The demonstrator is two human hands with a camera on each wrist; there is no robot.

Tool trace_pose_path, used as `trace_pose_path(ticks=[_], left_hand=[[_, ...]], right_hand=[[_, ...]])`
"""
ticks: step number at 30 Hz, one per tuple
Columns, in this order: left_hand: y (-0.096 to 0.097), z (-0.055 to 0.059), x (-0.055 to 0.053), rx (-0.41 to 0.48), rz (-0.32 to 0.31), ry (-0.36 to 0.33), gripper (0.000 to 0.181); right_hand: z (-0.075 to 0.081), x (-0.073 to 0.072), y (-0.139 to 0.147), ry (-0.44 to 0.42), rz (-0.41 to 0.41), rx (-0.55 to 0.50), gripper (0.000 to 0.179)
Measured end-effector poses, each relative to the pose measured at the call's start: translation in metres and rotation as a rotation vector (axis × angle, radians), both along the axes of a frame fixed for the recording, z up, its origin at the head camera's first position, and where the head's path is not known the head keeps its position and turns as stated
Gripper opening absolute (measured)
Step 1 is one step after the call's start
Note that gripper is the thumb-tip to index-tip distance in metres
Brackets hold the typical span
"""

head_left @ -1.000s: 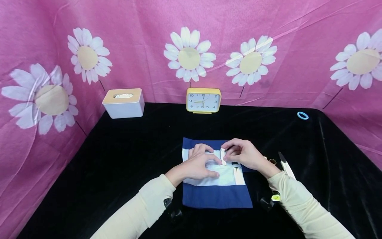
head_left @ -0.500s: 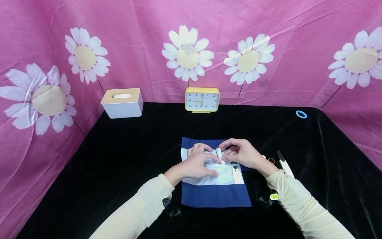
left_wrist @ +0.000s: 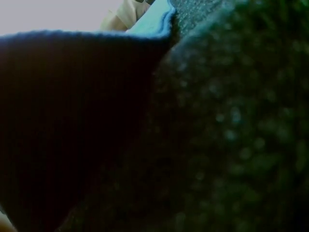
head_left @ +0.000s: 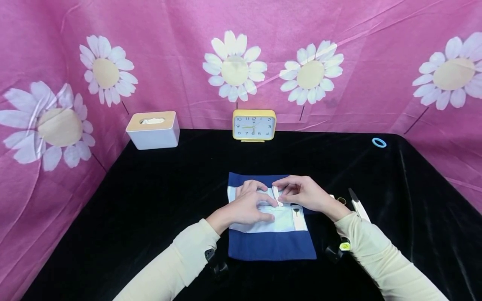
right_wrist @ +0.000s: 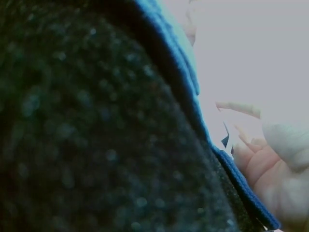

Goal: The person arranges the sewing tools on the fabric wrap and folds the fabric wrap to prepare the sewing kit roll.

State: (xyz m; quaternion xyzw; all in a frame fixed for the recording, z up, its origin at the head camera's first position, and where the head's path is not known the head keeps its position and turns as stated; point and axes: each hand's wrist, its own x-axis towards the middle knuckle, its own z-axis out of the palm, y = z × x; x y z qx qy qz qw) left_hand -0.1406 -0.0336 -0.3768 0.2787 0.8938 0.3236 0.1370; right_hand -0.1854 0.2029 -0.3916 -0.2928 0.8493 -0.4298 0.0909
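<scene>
A navy and pale-blue cloth organizer [head_left: 272, 246] with pockets lies flat in front of the person. The right hand [head_left: 306, 194] pinches a small, slim white piece [head_left: 276, 195] between thumb and fingers over the pale panel; its exact kind is unclear. Spread over the left part of that panel, the left hand [head_left: 246, 207] rests on the cloth, its index fingertip at the white piece's lower end. A flat white item [head_left: 299, 219] with a dark mark sits in the pocket at the right. Both wrist views are mostly dark fabric; the right one shows part of the hand [right_wrist: 270, 174].
Right of the organizer lie a white-handled tool [head_left: 359, 205] with a dark tip and a small gold-coloured ring [head_left: 341, 200]. A light-blue ring [head_left: 378, 142] is far right. A yellow clock [head_left: 254, 125] and a tissue box [head_left: 153, 133] stand along the back.
The right hand has shifted slightly left with the white piece, whose top now tilts left. The left hand has stayed nearly still on the cloth.
</scene>
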Motion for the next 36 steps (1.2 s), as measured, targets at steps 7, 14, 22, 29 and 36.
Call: trace_pose_path(ticks=[7,14,22,29,36], left_hand=[[0.0036,-0.002,0.0027,0.01,0.002,0.006,0.024],[0.0051,-0.0025,0.0034,0.011,0.011,-0.005,0.023],[0.0036,-0.0013,0.0029,0.021,0.015,-0.007,0.024],[0.0023,-0.0001,0.003,0.011,0.015,-0.01,0.023],[0.0087,0.0,0.0013,-0.01,0.037,0.029,0.01]], right_hand=[[0.0011,0.0,-0.0006,-0.028,-0.054,-0.007,0.036],[0.0039,0.0029,-0.0018,-0.012,-0.079,0.011,0.036],[0.0057,0.0037,-0.0028,-0.036,-0.073,0.023,0.041],[0.0074,0.0033,-0.0035,-0.056,-0.033,0.053,0.041],[0.0086,0.0034,-0.0042,-0.035,-0.091,0.058,0.034]])
